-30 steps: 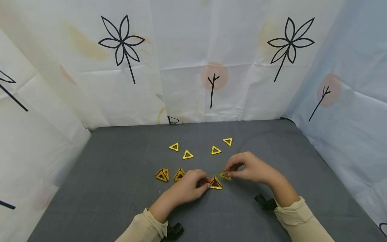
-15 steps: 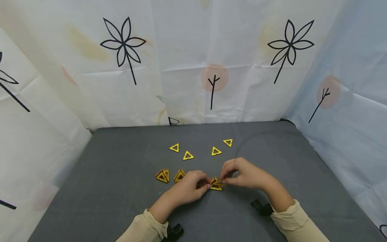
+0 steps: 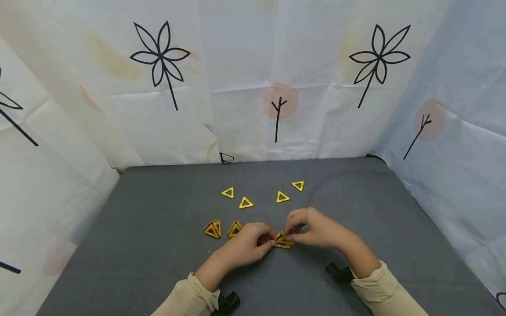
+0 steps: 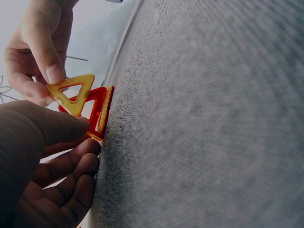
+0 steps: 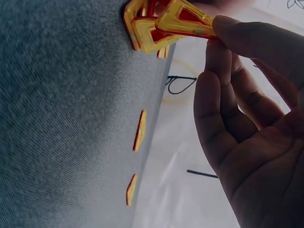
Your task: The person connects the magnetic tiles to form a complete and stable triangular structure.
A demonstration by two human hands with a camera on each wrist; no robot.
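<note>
Between the thumb and fingers of my right hand (image 3: 316,228) is a yellow triangular magnetic tile (image 4: 86,94), a hollow frame. It is tilted and meets the upper part of a small group of joined red-and-yellow triangular tiles (image 5: 143,37) standing on the table. My left hand (image 3: 247,243) pinches that group from its left side, its thumb and fingertips at the edge. In the head view the fingers partly cover the group. Whether the tile's edge lies flush with the group, I cannot tell.
Two small pyramids of joined tiles, a left one (image 3: 212,229) and a right one (image 3: 234,228) partly behind my left hand, stand on the grey table (image 3: 158,197). Farther back lie several loose yellow triangular tiles (image 3: 245,202). A printed cloth (image 3: 245,123) rises behind the table.
My right hand has moved left, bringing its triangular tile from beside the joined tiles up against them. My left hand has stayed in place, holding the group.
</note>
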